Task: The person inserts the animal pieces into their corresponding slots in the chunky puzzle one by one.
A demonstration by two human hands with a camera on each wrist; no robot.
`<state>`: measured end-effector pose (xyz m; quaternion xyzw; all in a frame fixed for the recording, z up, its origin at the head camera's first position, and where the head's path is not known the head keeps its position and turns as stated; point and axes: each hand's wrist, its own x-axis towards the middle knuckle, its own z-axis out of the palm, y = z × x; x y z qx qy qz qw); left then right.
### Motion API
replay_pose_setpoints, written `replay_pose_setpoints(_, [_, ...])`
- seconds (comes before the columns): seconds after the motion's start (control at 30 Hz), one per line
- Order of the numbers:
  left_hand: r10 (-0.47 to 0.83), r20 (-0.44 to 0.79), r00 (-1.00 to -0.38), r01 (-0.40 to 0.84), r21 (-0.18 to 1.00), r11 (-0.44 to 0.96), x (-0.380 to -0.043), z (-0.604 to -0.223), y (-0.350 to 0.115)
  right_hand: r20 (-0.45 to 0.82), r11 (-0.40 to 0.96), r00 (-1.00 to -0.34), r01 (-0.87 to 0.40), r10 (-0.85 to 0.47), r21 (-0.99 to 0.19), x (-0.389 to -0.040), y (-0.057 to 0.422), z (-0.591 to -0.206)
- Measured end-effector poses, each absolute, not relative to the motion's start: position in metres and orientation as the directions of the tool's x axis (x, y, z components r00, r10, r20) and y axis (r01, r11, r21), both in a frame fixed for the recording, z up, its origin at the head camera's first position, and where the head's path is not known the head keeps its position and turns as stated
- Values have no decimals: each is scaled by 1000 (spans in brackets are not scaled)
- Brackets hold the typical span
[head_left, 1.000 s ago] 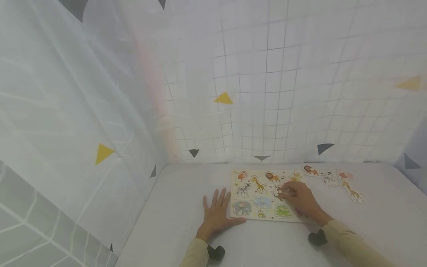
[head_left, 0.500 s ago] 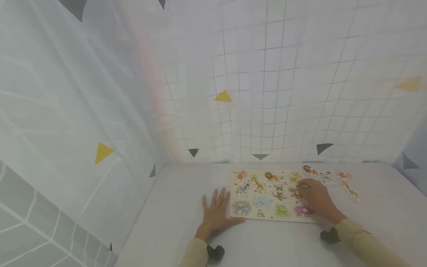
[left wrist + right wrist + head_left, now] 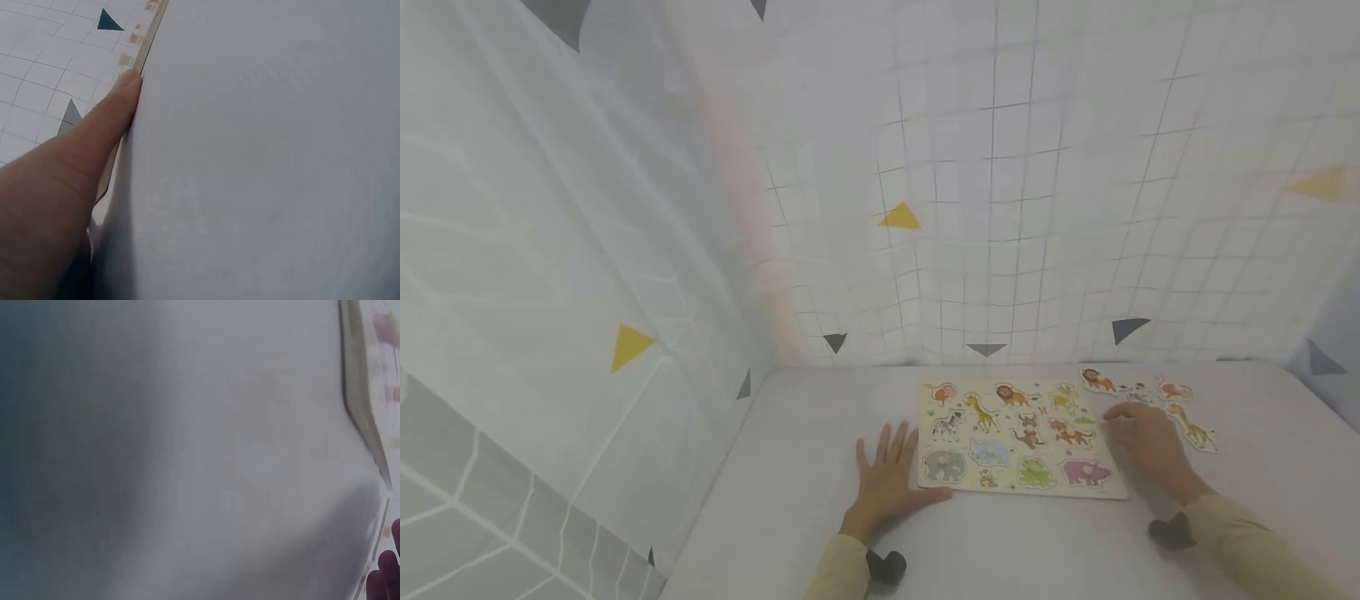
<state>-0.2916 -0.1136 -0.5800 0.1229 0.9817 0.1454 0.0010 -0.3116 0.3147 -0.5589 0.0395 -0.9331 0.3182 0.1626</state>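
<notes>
A pale wooden peg puzzle board (image 3: 1054,491) with animal pictures lies on the table. My left hand (image 3: 886,486) rests flat at its left side, fingers spread, thumb along the front left corner. In the left wrist view that thumb (image 3: 119,103) presses against the board's edge, and small knobs rise beyond it. My right hand (image 3: 1144,437) is just off the board's right edge, fingers loosely bent, with nothing visible in them. Fingertips (image 3: 389,565) show at the right wrist view's corner. Near this hand lie loose giraffe (image 3: 1193,429), zebra (image 3: 1138,393), lion (image 3: 1099,381) and monkey (image 3: 1174,388) pieces.
A white-covered table (image 3: 1022,550) meets a white grid-patterned curtain (image 3: 1022,250) at the back. Another hanging sheet (image 3: 550,250) stands at the left. On the board sit an elephant (image 3: 944,467), a frog (image 3: 1037,472) and a purple hippo (image 3: 1086,472).
My right hand has moved rightward, from over the kangaroo picture across the fox to beyond the board's right edge, uncovering both pictures. The left hand and the board have stayed put.
</notes>
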Motion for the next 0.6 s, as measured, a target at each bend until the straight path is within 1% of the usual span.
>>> replay_pose_setpoints(0.2, [248,11,-969,241,282,929,-289,-573,-112,359,830,-932,-154,58,-535,-316,334,-561])
replay_pose_setpoints(0.4, [251,21,-968,246,291,925,-289,-575,-112,464,828,-884,-214,62,-519,-315,355,-564])
replay_pose_setpoints(0.5, [251,17,-968,245,297,923,-288,-570,-113,462,850,-883,-179,83,-496,-313,361,-563])
replay_pose_setpoints(0.6, [253,8,-967,243,306,921,-286,-566,-113,422,866,-899,-120,112,-485,-308,365,-563])
